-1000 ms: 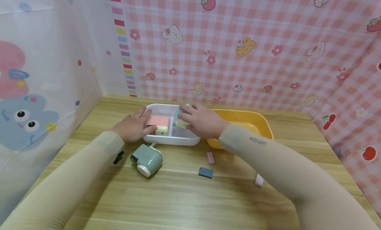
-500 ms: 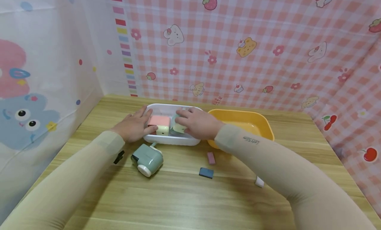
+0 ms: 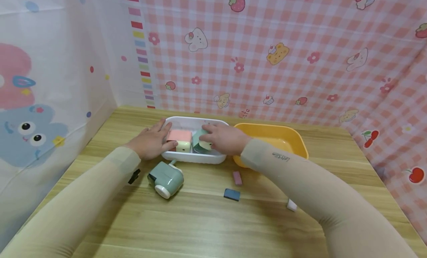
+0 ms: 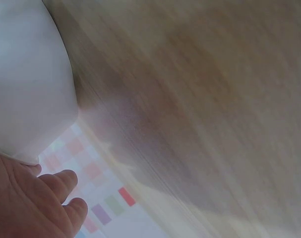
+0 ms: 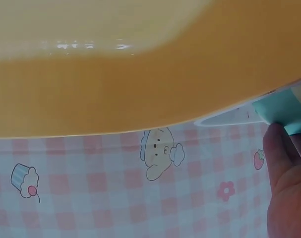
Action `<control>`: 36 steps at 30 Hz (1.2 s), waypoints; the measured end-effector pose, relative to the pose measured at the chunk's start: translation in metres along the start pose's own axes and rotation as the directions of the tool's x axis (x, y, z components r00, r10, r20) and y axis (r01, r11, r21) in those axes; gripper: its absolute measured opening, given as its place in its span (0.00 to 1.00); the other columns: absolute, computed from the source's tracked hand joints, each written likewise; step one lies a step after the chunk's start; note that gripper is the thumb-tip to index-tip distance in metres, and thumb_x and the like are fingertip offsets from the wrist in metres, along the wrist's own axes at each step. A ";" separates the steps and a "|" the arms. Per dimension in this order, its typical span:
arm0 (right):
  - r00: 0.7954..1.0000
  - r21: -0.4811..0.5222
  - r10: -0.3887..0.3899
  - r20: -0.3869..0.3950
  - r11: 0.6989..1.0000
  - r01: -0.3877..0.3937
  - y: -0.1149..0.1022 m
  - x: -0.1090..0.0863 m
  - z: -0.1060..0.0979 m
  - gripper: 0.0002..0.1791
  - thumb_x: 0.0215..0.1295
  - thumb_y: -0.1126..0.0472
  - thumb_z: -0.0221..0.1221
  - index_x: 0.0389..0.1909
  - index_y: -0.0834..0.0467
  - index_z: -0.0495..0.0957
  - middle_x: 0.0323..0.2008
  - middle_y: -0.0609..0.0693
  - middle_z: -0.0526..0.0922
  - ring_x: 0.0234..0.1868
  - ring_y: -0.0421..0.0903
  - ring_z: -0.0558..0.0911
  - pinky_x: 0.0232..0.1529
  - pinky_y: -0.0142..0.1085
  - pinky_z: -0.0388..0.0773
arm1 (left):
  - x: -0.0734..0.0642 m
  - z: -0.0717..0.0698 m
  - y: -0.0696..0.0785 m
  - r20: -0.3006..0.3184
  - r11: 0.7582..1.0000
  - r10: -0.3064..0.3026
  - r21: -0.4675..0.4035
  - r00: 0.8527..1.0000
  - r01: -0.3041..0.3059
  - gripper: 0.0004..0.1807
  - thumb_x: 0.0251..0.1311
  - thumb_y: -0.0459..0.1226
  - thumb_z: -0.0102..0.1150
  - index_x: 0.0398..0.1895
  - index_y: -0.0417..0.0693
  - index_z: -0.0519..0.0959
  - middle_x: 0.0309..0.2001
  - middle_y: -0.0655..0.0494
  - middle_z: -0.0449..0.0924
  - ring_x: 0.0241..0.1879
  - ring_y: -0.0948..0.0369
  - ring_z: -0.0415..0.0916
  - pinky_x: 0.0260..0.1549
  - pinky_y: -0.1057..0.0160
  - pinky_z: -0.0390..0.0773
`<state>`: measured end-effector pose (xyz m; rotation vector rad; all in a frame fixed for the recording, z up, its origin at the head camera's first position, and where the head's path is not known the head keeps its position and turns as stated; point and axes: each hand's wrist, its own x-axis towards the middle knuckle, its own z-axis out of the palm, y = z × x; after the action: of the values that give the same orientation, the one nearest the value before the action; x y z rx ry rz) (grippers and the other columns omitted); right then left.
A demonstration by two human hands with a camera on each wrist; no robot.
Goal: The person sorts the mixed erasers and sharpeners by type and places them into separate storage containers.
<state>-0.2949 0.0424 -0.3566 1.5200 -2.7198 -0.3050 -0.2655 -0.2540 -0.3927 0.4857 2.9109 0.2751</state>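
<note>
A white divided tray [image 3: 200,158] stands near the back of the table. My left hand [image 3: 150,142] lies over its left rim with fingers spread, the thumb beside a pink-and-cream boxy piece [image 3: 180,135] in the left compartment. In the right compartment my right hand [image 3: 227,139] holds a green-and-cream boxy piece [image 3: 200,142], fingers over its top and right side. The right wrist view shows the fingertips at its green face [image 5: 281,110]. The left wrist view catches part of my left hand [image 4: 31,198] under the tray's white wall [image 4: 31,79].
A yellow tray [image 3: 293,134] stands right of the white one, under my right wrist. In front lie a green device with white round ends [image 3: 166,179], a pink block [image 3: 237,178], a blue block [image 3: 231,194], a white block [image 3: 291,205] and a black clip-like piece [image 3: 134,176].
My right hand has brought the green-and-cream piece down from the compartment's back into its middle, where it sits lower and turned. My left hand has stayed at the rim.
</note>
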 end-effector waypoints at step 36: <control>0.982 0.034 0.000 0.190 0.999 -0.007 -0.002 0.028 -0.002 0.39 0.78 0.49 0.61 0.84 0.38 0.56 0.83 0.54 0.60 0.80 0.53 0.68 0.78 0.47 0.68 | -0.001 0.000 0.000 0.000 1.000 -0.015 -0.002 1.000 0.015 0.53 0.75 0.70 0.34 0.87 0.45 0.40 0.86 0.39 0.31 0.85 0.40 0.38 0.79 0.29 0.45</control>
<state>-0.3079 0.0175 -0.3575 1.5714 -2.8859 -0.4262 -0.2649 -0.2538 -0.3922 0.4635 2.9129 0.2767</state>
